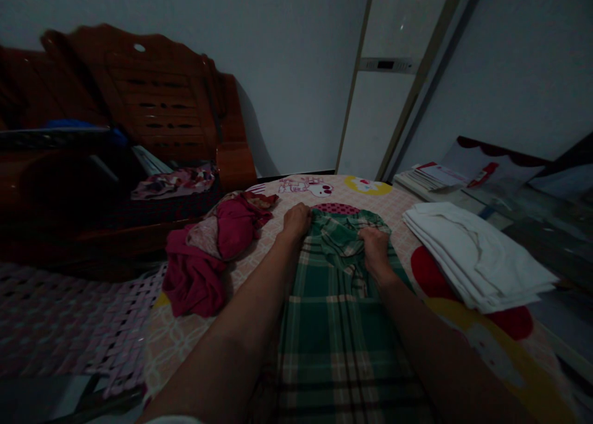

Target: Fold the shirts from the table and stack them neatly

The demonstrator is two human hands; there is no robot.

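Note:
A green plaid garment (328,331) lies stretched lengthwise over a round table, its near end running out of the bottom of the view. My left hand (297,219) is closed on the garment's far left corner. Further right, my right hand (374,246) grips a bunched fold of the same cloth, with wrinkles gathering around the fingers. Left of my left arm rests a crumpled magenta garment (215,241). A folded stack of white cloth (477,254) sits to the right of my right arm.
The table wears a pink patterned cloth (180,350). Behind stand a wooden bench (152,96) with fabric on its seat and a tall white air conditioner (384,102). At right, papers (433,177) lie on a cabinet. A woven chair (78,325) is at lower left.

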